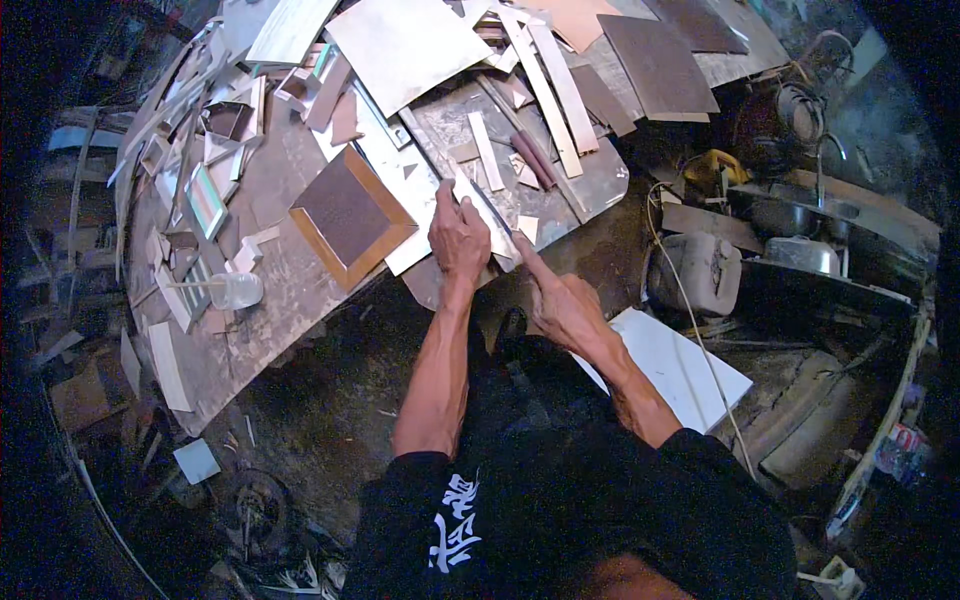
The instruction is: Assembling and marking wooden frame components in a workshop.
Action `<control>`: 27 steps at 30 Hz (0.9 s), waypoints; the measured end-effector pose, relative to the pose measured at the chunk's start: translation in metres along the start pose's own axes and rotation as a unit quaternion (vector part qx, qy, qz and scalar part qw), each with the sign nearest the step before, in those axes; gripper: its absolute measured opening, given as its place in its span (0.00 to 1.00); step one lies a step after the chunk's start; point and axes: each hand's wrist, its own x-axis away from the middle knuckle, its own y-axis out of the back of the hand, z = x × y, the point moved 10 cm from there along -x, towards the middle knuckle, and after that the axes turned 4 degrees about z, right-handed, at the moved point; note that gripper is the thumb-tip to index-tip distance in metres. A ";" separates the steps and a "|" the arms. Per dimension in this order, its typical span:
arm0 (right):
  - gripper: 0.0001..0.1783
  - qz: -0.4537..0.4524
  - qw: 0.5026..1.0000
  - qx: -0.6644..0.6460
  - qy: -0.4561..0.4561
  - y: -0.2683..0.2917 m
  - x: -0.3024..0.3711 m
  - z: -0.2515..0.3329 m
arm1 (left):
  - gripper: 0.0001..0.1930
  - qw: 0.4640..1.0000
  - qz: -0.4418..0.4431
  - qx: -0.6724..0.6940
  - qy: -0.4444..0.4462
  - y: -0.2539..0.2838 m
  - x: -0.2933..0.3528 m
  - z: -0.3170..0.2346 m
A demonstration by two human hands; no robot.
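My left hand [460,240] is at the near edge of the workbench, its fingers closed on a pale flat strip [482,210] lying there. To its right, my right hand [568,305] has its index finger stretched forward and the other fingers curled. Under that fingertip runs a thin dark tool [503,221] along the strip's right side; its kind and its handle are hidden. A square dark brown panel with a lighter wooden border [352,218] lies left of my left hand, beside a white sheet [408,190].
The workbench [275,330] carries many offcuts, a large pale board [405,50], dark boards [655,65] and a clear plastic cup [238,291]. On the right are a jerrycan [695,272], a metal sink [800,255], a hanging cable [690,310] and a white board [685,365].
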 end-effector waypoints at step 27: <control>0.34 -0.001 0.996 0.082 0.024 -0.002 -0.031 0.015 | 0.12 0.993 -0.109 0.008 -0.052 0.005 -0.001 -0.002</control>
